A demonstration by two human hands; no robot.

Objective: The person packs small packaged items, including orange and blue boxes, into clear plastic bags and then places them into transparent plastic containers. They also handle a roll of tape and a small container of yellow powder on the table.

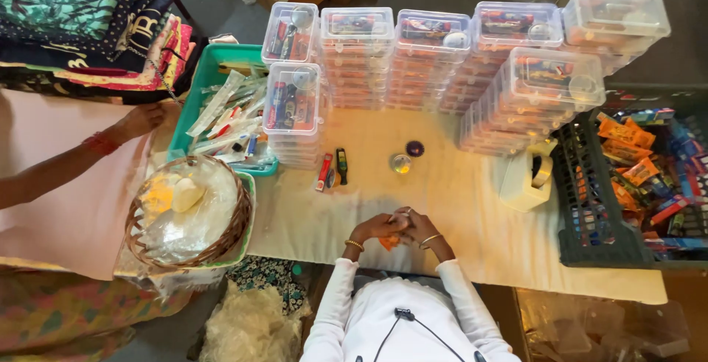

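While both hands on one orange packet, two round lids beyond.

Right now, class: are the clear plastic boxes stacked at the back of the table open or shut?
Shut. Each stack of clear plastic boxes carries a lid on its top box, with small items visible through it.

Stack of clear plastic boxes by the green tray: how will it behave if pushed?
The stack of clear boxes is tall and narrow, so probably tips or shears apart. Smooth lids likely slide. Small contents suggest it's fairly light. It nearly touches the green tray, which may block leftward motion.
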